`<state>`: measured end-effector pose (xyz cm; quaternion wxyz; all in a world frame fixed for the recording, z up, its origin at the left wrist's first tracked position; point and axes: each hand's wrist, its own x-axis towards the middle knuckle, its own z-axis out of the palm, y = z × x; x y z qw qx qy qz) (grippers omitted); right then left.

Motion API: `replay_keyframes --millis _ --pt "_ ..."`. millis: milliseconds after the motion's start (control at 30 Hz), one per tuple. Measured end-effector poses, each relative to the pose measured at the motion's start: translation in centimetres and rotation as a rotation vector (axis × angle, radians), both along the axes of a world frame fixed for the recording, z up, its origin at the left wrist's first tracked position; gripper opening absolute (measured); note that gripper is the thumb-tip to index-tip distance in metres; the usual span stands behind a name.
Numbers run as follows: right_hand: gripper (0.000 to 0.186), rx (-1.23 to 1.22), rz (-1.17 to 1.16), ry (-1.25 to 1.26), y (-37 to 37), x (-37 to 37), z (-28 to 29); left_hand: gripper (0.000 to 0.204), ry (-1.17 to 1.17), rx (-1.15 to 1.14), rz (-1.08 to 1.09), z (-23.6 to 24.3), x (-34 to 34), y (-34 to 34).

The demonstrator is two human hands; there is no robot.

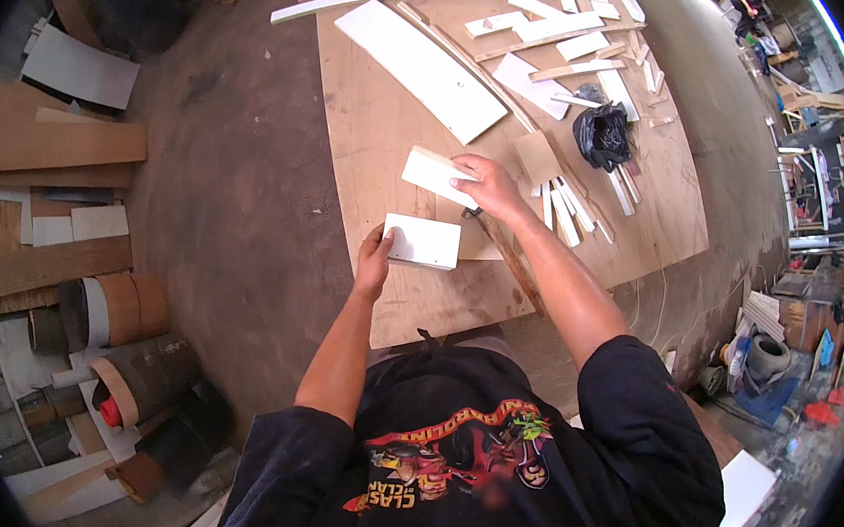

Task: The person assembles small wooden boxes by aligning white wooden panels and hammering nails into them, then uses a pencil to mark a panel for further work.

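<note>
My left hand (373, 260) grips a white rectangular wooden block (424, 240) by its left edge, thumb on top. Small dark spots show near the block's near edge. A second white wooden piece (437, 174), with a bare wood edge along its far side, is held at its right end by my right hand (487, 187). The two pieces are apart, the right one farther from me. Beneath my right forearm lies a hammer (510, 256), its wooden handle pointing toward me and its head partly hidden near my right hand.
A plywood worktable (391, 306) spreads before me. On it lie a long white board (425, 67), several white strips (570, 212), a black plastic bag (601, 134) and many offcuts. Rolled sheets (125, 310) and stacked boards (50, 145) stand at left. Another person (747, 2) is far right.
</note>
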<state>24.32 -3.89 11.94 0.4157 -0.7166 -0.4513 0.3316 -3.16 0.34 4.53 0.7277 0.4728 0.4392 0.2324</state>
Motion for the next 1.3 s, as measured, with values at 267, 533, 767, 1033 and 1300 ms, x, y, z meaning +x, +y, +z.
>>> replay_keyframes --millis 267,533,767,1033,1300 --pt "0.039 -0.069 0.122 0.034 -3.5 -4.7 0.8 0.045 -0.063 0.028 0.010 1.0 -0.3 0.0" --pt "0.041 0.002 0.065 0.088 -4.2 -5.4 0.3 0.045 -0.114 0.073 -0.038 2.2 -0.7 0.2" --pt "0.039 -0.044 0.076 0.092 -3.5 -4.9 4.3 0.046 -0.110 0.067 -0.053 5.5 0.4 0.9" --pt "0.040 -0.027 0.097 0.055 -3.1 -5.0 5.7 0.046 -0.155 0.061 -0.033 5.8 0.9 1.4" --pt "0.041 -0.065 0.112 -0.028 -2.7 -5.6 6.6 0.048 -0.181 0.078 0.003 4.7 1.0 1.9"
